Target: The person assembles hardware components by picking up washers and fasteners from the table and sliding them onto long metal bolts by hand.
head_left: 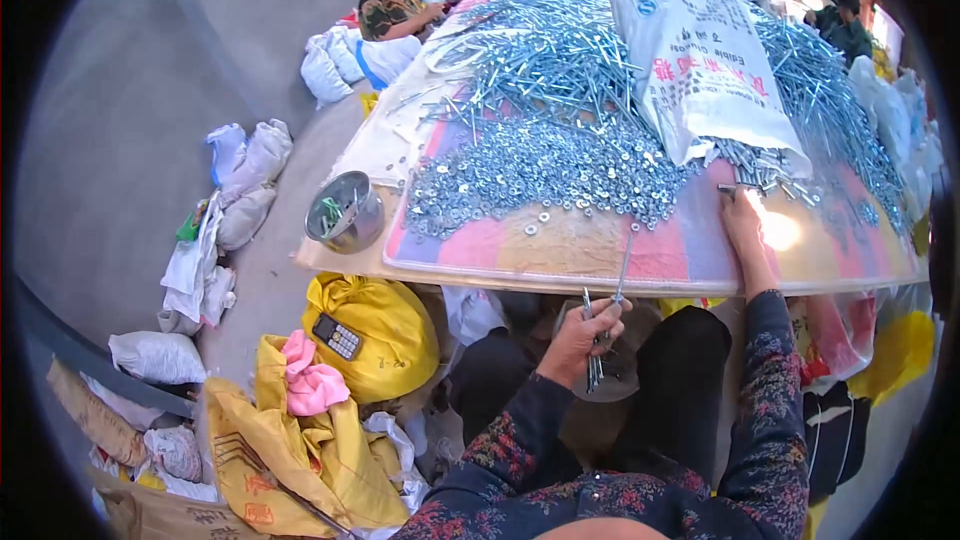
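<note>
Slim silvery rods (594,372), apparently bolts, bunched in left hand (582,340); washers (545,172) heaped.

- Left hand (583,337): curled fingers hide mid-length of metal rods (595,374); count unclear.
- Right hand (743,227): dark piece (733,187) at fingertips, too small to identify.
- White sack (690,65): hides worktop (520,258) beneath; contents visible only at mouth.
- Yellow bag (395,340): contents hidden.
- Patterned jacket (600,502): cut by lower edge.
- Far-right co-worker (840,28): small, indistinct; hands unclear.
</note>
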Demonstrator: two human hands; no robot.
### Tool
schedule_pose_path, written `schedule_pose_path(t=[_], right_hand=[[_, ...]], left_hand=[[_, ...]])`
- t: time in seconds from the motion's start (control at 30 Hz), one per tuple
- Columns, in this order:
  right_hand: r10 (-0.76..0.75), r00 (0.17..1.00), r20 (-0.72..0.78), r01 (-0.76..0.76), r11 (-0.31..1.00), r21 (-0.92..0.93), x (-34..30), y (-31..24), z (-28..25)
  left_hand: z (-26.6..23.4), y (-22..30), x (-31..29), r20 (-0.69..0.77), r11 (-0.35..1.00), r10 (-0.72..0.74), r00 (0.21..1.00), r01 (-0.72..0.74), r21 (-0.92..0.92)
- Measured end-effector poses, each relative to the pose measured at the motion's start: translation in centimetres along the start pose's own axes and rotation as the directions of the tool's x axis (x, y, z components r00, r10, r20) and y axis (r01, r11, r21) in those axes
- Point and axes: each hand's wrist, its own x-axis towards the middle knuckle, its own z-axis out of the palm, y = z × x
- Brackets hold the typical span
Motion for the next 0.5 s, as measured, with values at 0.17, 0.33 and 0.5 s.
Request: schedule_pose_path(t=[0.17,0.33,0.5], right_hand=[[-0.071,0.996,0.058,0.072,0.997,-0.014,1.8,1.0,1.1],[-0.175,0.981,-0.082,0.161,0.974,-0.162,1.0,2.0,0.7],[-0.145,0.988,0.054,0.099,0.861,0.498,-1.0,-1.0,1.3]], left_hand=[[0.0,0.5,0.4,-0.004,1.000,0.006,1.000,-0.006,-0.008],[0.0,0.8,0.3,-0.011,0.997,0.038,0.999,-0.037,0.065],[0.0,1.2,-0.3,-0.062,0.982,0.063,0.996,-0.051,0.179]])
